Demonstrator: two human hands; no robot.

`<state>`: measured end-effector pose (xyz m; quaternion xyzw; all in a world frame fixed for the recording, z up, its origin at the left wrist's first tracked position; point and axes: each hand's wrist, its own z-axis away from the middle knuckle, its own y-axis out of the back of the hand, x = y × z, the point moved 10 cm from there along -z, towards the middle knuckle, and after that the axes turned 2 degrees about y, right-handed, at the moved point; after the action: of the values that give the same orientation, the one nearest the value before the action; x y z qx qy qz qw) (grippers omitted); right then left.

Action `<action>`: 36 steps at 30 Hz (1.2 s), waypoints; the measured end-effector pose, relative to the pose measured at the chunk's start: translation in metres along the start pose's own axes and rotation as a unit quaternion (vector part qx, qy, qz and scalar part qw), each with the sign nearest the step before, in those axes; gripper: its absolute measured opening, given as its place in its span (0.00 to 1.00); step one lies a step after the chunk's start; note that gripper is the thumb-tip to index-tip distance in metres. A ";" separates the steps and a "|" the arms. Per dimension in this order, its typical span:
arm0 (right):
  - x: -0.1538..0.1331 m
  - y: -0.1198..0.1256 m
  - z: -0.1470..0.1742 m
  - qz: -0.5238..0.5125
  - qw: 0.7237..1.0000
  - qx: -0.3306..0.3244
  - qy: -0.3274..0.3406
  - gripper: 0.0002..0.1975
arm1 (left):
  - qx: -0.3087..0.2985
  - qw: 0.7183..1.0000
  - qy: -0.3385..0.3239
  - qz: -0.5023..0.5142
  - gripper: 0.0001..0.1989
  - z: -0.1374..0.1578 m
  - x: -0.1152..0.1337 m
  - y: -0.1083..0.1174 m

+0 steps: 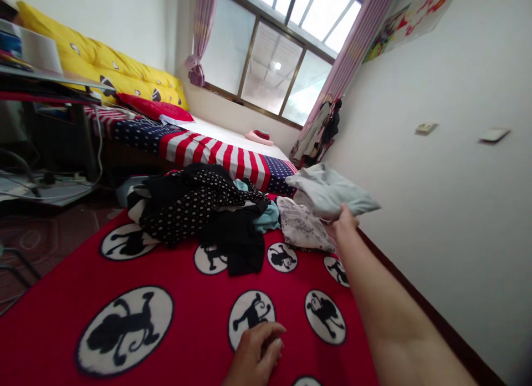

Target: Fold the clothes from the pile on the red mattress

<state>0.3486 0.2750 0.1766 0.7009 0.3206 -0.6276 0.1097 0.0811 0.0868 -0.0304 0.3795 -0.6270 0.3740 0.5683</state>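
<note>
Desk [62, 78] clutter and a white cable [100, 147] take up the far left, with a long yellow cushion [124, 70] against the wall behind. Next to it a red pillow [160, 107] lies on a bed with a stars-and-stripes sheet [216, 153]. In front of that bed, on the red monkey-print blanket [199, 311], sits a jumbled heap: a dotted black garment [187, 211], a plain black garment [243, 244] spilling forward and a teal cloth [267, 217] at its right edge. Nearer the person, the left hand [254, 353] is loosely curled, thumb and fingertips apart; I can't tell whether it touches the blanket. Just beside the heap rests a grey-and-white printed garment [303, 224]. Above and beyond it is a pale grey garment [328, 186], its near edge pinched in the right hand [346, 218]. Hanging clothes [318, 133] fill the corner behind; two switch plates [426, 128] dot the right wall.
</note>
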 end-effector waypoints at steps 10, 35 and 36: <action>0.164 0.078 0.150 0.027 0.991 -0.112 -0.067 0.16 | -0.001 0.994 -0.030 -0.102 0.12 0.003 0.011 -0.001; 0.151 0.053 0.194 0.127 0.942 -0.309 -0.025 0.16 | 0.128 0.836 -0.153 -0.511 0.18 -0.069 0.117 0.145; 0.151 0.052 0.194 0.128 0.942 -0.309 -0.024 0.16 | 0.154 0.821 -0.146 -0.530 0.18 -0.081 0.131 0.168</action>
<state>0.2231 0.1740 -0.0166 0.6523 0.4036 -0.4950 0.4083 -0.0439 0.2259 0.0997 0.7855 -0.3394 0.0473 0.5152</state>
